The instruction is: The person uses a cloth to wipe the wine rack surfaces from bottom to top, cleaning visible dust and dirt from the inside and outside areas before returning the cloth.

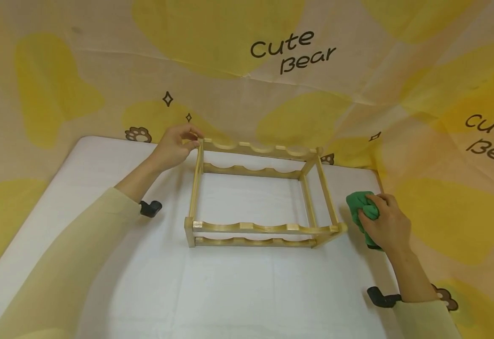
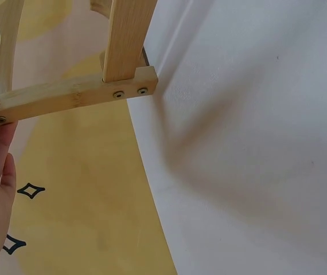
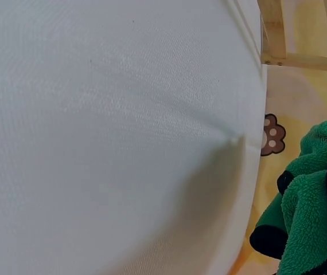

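A light wooden bottle rack (image 1: 268,229) with scalloped rails stands on the white table, two levels high. At its far left upper corner my left hand (image 1: 175,147) pinches the frame between thumb and fingers. The left wrist view shows the fingertips against an end bar (image 2: 54,100) with screw heads in it. Off the rack's right side, my right hand (image 1: 388,223) grips a bunched green towel (image 1: 359,200) with dark edging, held apart from the rack. Only part of the towel (image 3: 307,212) shows in the right wrist view, where the hand is mostly hidden.
The white table (image 1: 230,287) reaches back to a yellow-patterned cloth backdrop (image 1: 213,37) with printed lettering, which also runs along the right side. Black wrist mounts (image 1: 150,208) show at both wrists. Shadows fall across the tabletop.
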`<state>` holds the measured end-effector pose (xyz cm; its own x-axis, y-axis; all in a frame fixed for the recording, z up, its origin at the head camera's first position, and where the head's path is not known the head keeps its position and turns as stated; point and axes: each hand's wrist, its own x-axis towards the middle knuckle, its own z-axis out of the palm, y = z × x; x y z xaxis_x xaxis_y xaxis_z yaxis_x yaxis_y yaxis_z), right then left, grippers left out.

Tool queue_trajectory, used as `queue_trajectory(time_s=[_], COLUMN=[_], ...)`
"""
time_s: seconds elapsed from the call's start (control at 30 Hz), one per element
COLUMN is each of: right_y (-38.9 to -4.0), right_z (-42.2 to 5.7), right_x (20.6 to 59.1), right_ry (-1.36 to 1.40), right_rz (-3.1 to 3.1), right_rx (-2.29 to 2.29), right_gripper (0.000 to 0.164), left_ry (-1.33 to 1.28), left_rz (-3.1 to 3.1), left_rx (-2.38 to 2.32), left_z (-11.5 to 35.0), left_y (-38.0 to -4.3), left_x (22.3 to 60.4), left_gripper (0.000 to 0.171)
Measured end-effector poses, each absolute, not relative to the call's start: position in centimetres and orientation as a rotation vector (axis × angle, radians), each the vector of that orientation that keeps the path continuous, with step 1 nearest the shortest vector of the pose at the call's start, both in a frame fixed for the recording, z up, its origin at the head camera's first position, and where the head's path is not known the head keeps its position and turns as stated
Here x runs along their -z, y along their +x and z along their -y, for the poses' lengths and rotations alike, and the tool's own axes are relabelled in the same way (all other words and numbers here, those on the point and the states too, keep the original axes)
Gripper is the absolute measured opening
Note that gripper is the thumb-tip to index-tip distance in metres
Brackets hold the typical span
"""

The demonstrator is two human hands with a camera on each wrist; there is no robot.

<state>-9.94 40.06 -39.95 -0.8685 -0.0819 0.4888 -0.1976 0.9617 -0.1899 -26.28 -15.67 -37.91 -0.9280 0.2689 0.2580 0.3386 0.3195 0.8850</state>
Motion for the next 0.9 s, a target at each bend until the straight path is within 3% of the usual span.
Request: queue_trajectory(time_s=[0.57, 0.9], right_y=[-11.2, -12.0], right_z=[-39.6, -38.7], right_x=[41.4, 42.4], right_ry=[0.086, -0.057], right_rz=[2.747, 2.958], right_rx=[-0.397, -0.430], right_gripper=[0.045, 0.056], left_ry=[-0.570, -0.585], left_rz=[2.503, 2.510], left_rx=[1.709, 1.697], left_z=[15.3, 15.2], left_y=[-26.5, -26.4], left_x=[38.2, 38.1], left_gripper=[0.019, 0.019])
